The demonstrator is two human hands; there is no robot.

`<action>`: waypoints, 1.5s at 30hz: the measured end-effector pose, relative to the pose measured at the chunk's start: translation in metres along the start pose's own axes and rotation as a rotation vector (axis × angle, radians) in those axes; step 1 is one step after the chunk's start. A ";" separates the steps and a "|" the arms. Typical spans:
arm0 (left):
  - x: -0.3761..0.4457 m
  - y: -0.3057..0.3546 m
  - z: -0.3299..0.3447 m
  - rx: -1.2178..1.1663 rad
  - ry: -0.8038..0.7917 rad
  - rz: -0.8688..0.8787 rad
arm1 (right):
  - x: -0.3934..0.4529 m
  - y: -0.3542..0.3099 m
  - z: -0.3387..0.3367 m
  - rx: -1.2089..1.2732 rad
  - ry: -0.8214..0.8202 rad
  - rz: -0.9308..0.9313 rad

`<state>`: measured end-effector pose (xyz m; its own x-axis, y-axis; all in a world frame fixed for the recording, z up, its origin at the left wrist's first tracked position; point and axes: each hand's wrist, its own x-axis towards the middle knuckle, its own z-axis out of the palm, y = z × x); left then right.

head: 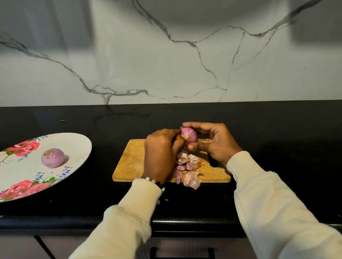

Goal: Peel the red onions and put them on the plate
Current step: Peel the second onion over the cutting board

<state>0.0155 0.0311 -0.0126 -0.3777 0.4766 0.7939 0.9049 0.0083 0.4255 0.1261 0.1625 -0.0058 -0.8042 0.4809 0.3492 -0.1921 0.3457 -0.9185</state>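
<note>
Head view: both hands, left hand [161,151] and right hand [213,142], grip the onion [189,135] over the board [130,160], mid-peel; next likely strip remaining skin, then move it left to the plate [5,175].

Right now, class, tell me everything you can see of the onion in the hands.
The onion is small, round and pink-purple, with a paler, yellowish end facing the camera. It looks smooth and mostly peeled. Both hands hold it above the board's far edge: the right hand wraps it with fingers on top and thumb below, the left hand touches its left side. Peels lie on the board beneath.
</note>
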 end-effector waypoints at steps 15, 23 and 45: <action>0.001 0.003 -0.003 -0.106 0.026 -0.011 | 0.000 0.002 -0.003 0.082 0.040 -0.003; 0.000 0.003 0.000 0.117 -0.022 0.054 | -0.001 -0.001 0.000 -0.022 0.024 0.024; 0.006 0.004 0.001 -0.112 0.088 -0.223 | 0.001 0.002 -0.002 0.154 0.076 -0.032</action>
<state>0.0174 0.0347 -0.0067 -0.5850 0.3956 0.7080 0.7720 0.0043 0.6356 0.1255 0.1652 -0.0066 -0.7527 0.5328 0.3867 -0.3058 0.2372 -0.9221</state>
